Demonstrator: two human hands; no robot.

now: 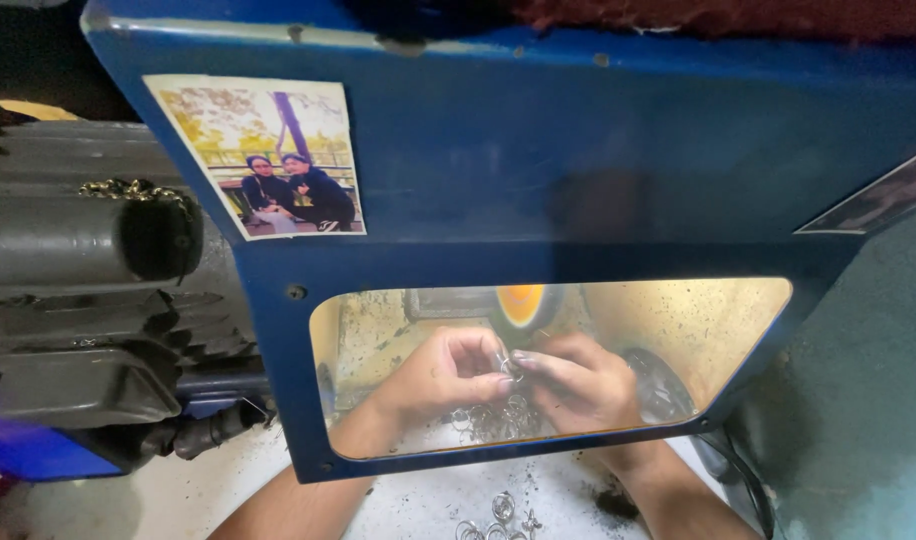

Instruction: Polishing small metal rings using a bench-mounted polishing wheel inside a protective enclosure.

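Left hand (440,375) and right hand (578,385) pinch small metal ring (506,366) between fingertips, behind window (678,330) of blue guard (538,170). Orange wheel (523,303) just beyond hands. More rings (498,510) on worktop (178,495) nearer body. Risk: wheel may snatch ring (fingertips close), grip slips.

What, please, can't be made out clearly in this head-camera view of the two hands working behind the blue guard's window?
- Small metal piece pinched between left hand and right hand: too small, and hazed by the window.
- Orange wheel: upper part hidden by the blue guard.
- Metal rings on the bench: cut off by the bottom edge.
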